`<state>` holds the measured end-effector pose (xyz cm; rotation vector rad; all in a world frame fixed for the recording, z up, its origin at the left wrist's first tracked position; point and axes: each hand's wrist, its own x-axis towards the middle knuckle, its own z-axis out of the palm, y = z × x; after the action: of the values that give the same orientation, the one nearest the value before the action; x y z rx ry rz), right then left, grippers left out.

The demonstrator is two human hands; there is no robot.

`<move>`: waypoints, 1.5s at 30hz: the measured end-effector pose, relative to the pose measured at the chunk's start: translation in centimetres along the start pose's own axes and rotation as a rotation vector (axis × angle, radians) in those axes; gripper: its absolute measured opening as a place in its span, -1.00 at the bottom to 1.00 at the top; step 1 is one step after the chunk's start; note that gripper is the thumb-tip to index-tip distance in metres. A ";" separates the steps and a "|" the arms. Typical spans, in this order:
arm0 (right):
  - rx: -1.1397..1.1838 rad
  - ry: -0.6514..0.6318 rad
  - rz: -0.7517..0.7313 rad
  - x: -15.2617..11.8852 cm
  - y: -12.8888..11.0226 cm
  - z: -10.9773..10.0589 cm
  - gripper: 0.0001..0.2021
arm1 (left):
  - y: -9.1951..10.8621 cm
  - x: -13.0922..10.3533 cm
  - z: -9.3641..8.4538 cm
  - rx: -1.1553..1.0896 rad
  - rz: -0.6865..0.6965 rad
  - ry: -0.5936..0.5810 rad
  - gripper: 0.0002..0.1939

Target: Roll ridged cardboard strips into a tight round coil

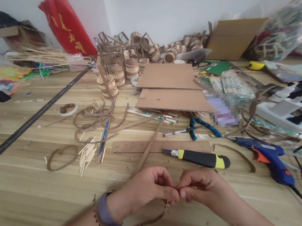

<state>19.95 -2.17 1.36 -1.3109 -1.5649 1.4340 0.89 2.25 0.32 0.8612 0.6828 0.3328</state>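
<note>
left hand (pixel 149 188) and right hand (pixel 203 185) meet at their fingertips low in the view, each with thumb and forefinger pressed together. both seem to pinch a brown toothed strip (pixel 141 223), although the pinched part is mostly hidden by the fingers. this strip curves below the left hand and seems to go around the left wrist, beside the grey-blue wristband (pixel 105 213); whether it makes a closed loop, i cannot tell.

the step in hand, as i judge, is fine fingertip work on this strip. the next move calls for a steady pinch and a light touch, because such thin material may crease, and for care about the wristband, where the teeth could catch. the utility knife (pixel 201 158), blade out, and the glue gun (pixel 269 156) lie nearby, neither of them held.
</note>
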 end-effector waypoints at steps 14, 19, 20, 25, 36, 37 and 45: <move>-0.057 0.030 0.021 -0.2 -0.3 0.3 -0.57 | 0.4 -0.2 0.1 0.011 0.001 -0.028 -0.53; -0.008 0.022 0.053 -0.3 -0.1 0.4 -0.57 | 0.4 -0.2 0.1 0.007 0.015 -0.044 -0.51; 0.007 0.029 0.050 -0.3 0.0 0.4 -0.57 | 0.4 -0.2 0.1 0.003 0.022 -0.048 -0.51; 0.093 0.030 0.044 -0.5 0.1 0.6 -0.60 | 0.5 -0.3 0.0 -0.046 0.028 -0.064 -0.53; 0.563 0.106 0.016 -0.4 -0.3 1.2 -0.61 | -0.6 -0.6 0.9 0.236 0.470 0.035 -0.70; 0.603 0.097 0.031 -0.4 -0.3 1.4 -0.60 | -0.6 -0.8 1.0 0.356 0.553 0.073 -0.75; 0.713 0.054 0.143 -0.3 0.1 1.9 -0.61 | 0.2 -2.0 1.4 0.726 0.764 0.177 -0.77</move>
<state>18.28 -3.07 0.94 -1.0157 -0.7977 1.7955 0.37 0.52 1.96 1.8046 0.6173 0.8814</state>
